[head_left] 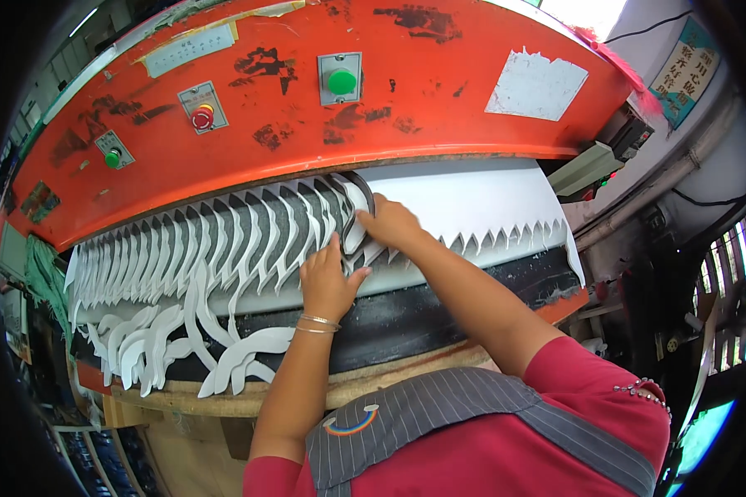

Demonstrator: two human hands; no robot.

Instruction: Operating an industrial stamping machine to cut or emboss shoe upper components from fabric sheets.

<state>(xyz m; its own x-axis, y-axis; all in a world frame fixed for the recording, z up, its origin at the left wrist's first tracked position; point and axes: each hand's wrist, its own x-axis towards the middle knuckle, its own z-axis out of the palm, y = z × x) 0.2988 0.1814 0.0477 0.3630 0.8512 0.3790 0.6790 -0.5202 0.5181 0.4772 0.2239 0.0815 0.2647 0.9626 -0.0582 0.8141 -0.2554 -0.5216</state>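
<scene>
workshop setting, with a big orange metal press head (307,99) arching across the top of the frame, paint chipped, with a green round push button (341,81) near top centre, a red round button (202,117) further left and a small green one (113,157) at the far left. below it runs a white flat sheet of material (472,207) on a dark cutting bed (439,311), already punched into rows of curved cut-outs through the middle left, with loose white curved scrap strips (224,348) hanging off the lower left edge.

left hand (327,286), thin bangles on the wrist, lies flat with fingers spread on the sheet at centre. right hand (389,224) sits just above and to its right, fingers wrapped around a dark curved metal cutting die (358,207) standing on the sheet under the press head. hands are close together, not touching.
</scene>
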